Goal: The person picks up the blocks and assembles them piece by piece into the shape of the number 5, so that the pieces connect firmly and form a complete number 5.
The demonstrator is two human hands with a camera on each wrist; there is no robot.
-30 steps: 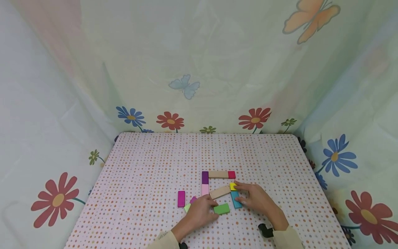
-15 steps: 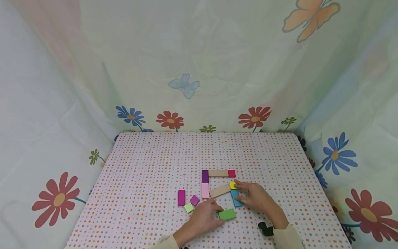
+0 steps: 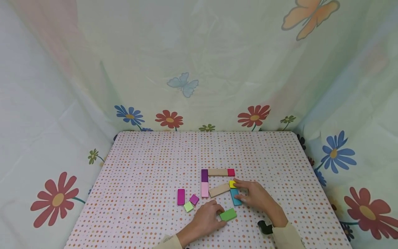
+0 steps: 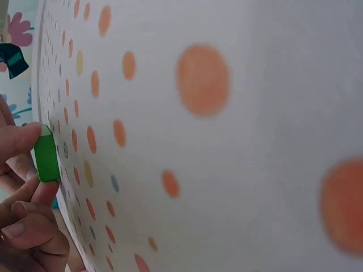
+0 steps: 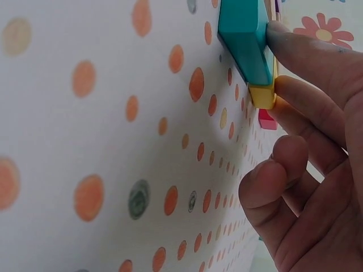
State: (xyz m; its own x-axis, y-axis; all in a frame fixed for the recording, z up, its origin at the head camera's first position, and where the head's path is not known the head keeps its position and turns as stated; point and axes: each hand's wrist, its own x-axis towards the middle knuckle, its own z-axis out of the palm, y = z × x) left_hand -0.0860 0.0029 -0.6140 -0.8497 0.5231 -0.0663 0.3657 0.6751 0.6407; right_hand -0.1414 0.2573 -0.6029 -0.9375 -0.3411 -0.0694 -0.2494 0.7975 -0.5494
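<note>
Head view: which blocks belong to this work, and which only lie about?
Likely in use: green block, blue block, yellow cube, far wooden block, near wooden block, purple block, pink block, red cube.
Likely just lying about: magenta block, magenta cube, pale green cube.

No text can be read; the small lettering on the left sleeve is too blurred.

From above and behind left grip and right grip, the head view faces forward-down; wrist views skim the tabletop close beside each. Head and left wrist share the green block.
</note>
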